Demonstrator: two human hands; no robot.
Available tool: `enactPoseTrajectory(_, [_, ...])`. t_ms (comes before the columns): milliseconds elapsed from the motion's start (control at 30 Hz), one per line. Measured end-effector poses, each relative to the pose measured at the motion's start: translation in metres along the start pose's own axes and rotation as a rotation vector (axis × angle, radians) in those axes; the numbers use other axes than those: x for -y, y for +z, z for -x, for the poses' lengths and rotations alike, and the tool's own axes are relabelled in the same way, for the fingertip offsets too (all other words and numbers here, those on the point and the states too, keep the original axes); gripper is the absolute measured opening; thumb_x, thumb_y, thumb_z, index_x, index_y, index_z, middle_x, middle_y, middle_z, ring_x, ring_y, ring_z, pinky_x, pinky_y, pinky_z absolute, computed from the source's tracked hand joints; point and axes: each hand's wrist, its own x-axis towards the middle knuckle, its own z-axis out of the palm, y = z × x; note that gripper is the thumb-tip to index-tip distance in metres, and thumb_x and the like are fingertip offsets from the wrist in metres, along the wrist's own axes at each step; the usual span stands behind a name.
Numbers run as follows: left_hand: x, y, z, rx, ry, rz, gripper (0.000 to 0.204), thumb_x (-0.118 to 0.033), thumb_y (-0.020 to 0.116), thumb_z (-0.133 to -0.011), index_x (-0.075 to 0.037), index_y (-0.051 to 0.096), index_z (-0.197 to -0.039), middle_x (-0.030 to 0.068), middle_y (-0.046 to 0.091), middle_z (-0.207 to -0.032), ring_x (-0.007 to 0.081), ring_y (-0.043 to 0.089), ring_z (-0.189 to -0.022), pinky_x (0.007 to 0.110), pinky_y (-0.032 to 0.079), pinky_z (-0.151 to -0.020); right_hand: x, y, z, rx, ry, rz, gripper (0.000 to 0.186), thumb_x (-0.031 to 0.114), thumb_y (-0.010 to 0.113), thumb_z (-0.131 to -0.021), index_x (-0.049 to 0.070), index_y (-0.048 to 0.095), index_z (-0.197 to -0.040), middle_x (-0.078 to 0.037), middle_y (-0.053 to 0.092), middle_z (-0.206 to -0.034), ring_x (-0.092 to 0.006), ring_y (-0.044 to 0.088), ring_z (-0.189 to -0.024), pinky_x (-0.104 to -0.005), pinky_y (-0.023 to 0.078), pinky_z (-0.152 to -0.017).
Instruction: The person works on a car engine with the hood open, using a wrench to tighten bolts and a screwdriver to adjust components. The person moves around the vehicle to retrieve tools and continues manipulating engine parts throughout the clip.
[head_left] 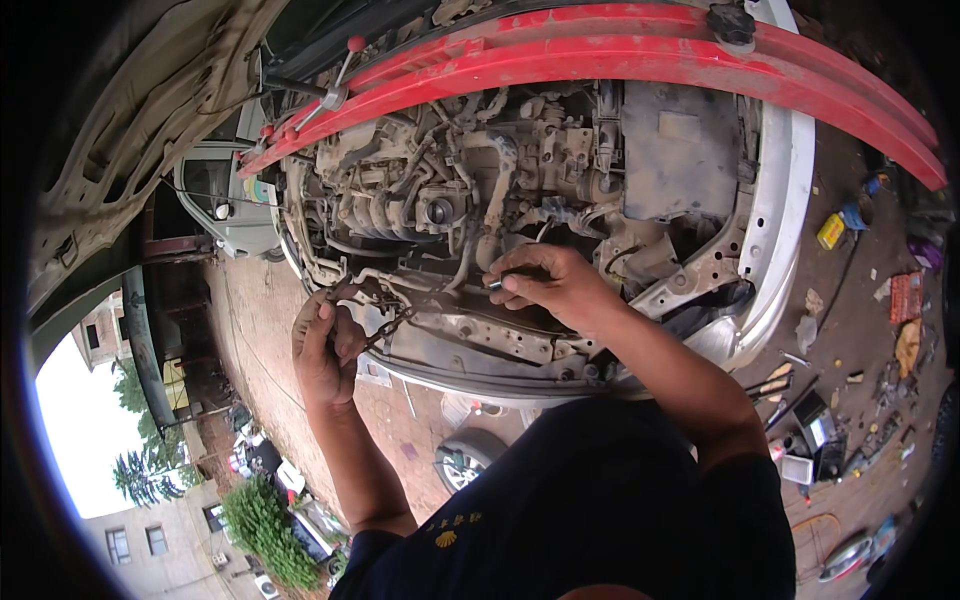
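My left hand (328,345) is raised over the front edge of the engine bay, its fingers curled in. A dark metal chain (392,326) loops out beside these fingers and appears to be gripped by them; part of it is hidden. My right hand (556,283) is closed in a pinch above the middle of the bay. Between its thumb and fingers is a small metal cylinder (495,285) with a shiny end, its exact kind unclear. Below both hands lies the dusty engine (400,205) with its hoses and pipes.
A red support beam (560,62) with a black knob (732,25) spans the far side of the bay. The raised hood (140,110) is at the left. A wheel (468,462) lies on the ground; tools and scraps litter the right, near a yellow container (831,231).
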Motion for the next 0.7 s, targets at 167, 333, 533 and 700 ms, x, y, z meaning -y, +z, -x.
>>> enactPoseTrajectory(167, [0.024,0.016,-0.024,0.025,-0.134,-0.267,0.032,-0.021,0.061,-0.104,0.008,0.068,-0.118,-0.0061,0.044,-0.062,0.0032,0.032,-0.052,0.022,0.025,-0.05,-0.026,-0.003,-0.018,-0.038,-0.097,-0.08,0.024,0.0,0.062,-0.098,-0.006,0.06,-0.121,-0.014,0.068,-0.12,-0.0248,0.071,-0.108,-0.0324,0.059,-0.092])
enactPoseTrajectory(333, [0.048,0.031,-0.038,0.033,-0.135,-0.576,0.025,-0.011,0.064,-0.101,0.005,0.07,-0.119,-0.0005,0.067,-0.085,0.0028,0.05,-0.069,0.019,0.038,-0.061,-0.031,0.0,-0.018,-0.032,-0.004,-0.212,0.025,0.001,0.061,-0.099,-0.007,0.058,-0.123,-0.016,0.066,-0.122,-0.0268,0.071,-0.11,-0.0318,0.06,-0.092])
enactPoseTrajectory(533, [0.069,0.051,-0.046,0.066,-0.107,-0.604,0.025,-0.004,0.062,-0.101,0.007,0.068,-0.121,0.0102,0.074,-0.107,0.0107,0.066,-0.094,0.023,0.054,-0.082,-0.035,-0.003,-0.026,-0.044,0.034,-0.275,0.026,0.013,0.061,-0.103,-0.005,0.056,-0.121,-0.016,0.07,-0.111,-0.0253,0.073,-0.101,-0.0333,0.062,-0.087])
enactPoseTrajectory(700, [0.076,0.044,-0.054,-0.003,-0.023,-0.656,0.026,-0.007,0.065,-0.1,0.006,0.069,-0.122,0.0061,0.073,-0.099,0.0059,0.061,-0.082,0.02,0.049,-0.068,-0.035,-0.012,-0.036,-0.079,0.011,-0.22,0.027,0.021,0.063,-0.103,-0.001,0.058,-0.116,-0.013,0.073,-0.101,-0.0187,0.072,-0.088,-0.0321,0.06,-0.078])
